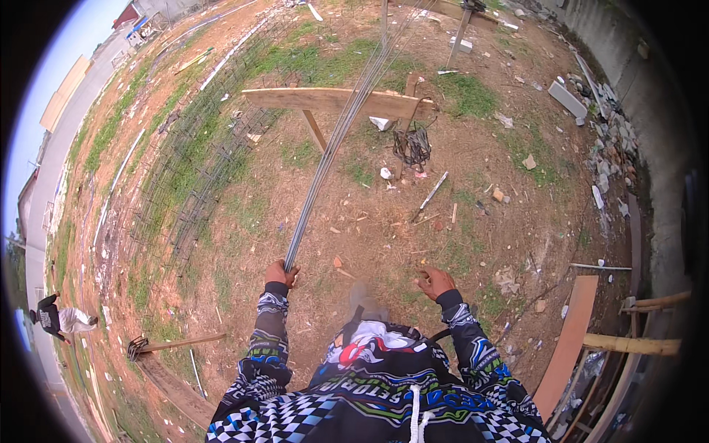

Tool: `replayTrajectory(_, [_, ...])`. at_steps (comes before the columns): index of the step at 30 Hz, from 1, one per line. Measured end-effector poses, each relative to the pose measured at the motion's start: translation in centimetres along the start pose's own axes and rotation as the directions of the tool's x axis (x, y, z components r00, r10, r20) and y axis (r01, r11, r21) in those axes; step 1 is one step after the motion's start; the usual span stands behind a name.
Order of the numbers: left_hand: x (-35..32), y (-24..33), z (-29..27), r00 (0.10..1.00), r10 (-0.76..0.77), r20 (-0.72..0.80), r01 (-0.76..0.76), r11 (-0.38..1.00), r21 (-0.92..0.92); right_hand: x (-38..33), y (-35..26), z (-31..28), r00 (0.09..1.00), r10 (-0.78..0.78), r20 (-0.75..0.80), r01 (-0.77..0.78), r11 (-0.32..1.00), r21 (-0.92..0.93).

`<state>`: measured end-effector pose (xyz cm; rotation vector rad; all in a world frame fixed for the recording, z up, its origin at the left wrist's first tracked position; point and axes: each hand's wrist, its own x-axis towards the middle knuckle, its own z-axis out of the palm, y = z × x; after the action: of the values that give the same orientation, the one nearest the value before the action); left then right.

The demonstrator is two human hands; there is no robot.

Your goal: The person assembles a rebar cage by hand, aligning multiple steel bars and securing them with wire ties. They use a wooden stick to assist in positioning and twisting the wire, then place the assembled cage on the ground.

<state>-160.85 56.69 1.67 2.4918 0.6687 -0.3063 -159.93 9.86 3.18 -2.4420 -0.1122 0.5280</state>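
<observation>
My left hand [282,273] is closed around the near end of a bundle of long grey steel rods [322,176]. The bundle slants away from me, lying across the top board of a wooden trestle [347,100] and on toward a second wooden support [459,37] at the far end. Apart from the rods, at my right side, my right hand [436,282] hangs over the ground with loosely bent, parted fingers and nothing visible in it. A heap of small dark bent metal pieces [411,147] hangs or lies by the trestle's right leg; which, I cannot tell.
Wire-like steel cages [199,192] lie on the grass at the left. A wooden beam [173,387] stands low at the near left. A person [55,319] walks at the far left. Planks [567,343], rubble [609,148] and a concrete wall [657,148] line the right.
</observation>
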Motion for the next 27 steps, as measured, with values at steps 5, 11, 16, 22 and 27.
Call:
replayTrajectory(5, [-0.3, 1.5, -0.2, 0.986, -0.146, 0.080, 0.145, 0.989, 0.024, 1.7, 10.7, -4.1, 0.951, 0.259, -0.169, -0.217, 0.948, 0.233])
replayTrajectory(11, [8.9, 12.0, 1.4, 0.995, 0.034, -0.094, -0.027, 0.997, 0.078, 8.5, 23.8, -4.1, 0.919, 0.393, 0.021, -0.388, 0.894, 0.223])
replayTrajectory(16, [21.9, 28.3, 5.3, 0.762, 0.331, -0.557, -0.231, 0.942, 0.243, 12.7, 33.0, -6.5, 0.765, 0.611, 0.202, -0.624, 0.629, 0.463])
replayTrajectory(22, [33.3, 43.3, 10.7, 1.000, -0.019, 0.009, 0.021, 0.971, -0.237, 16.5, 39.1, -12.3, 0.602, 0.762, 0.240, -0.657, 0.302, 0.691])
replayTrajectory(27, [41.0, 43.1, 17.6, 0.843, -0.131, -0.522, -0.077, 0.931, -0.357, 22.9, 45.1, -16.5, 0.952, 0.304, -0.045, -0.287, 0.933, 0.217])
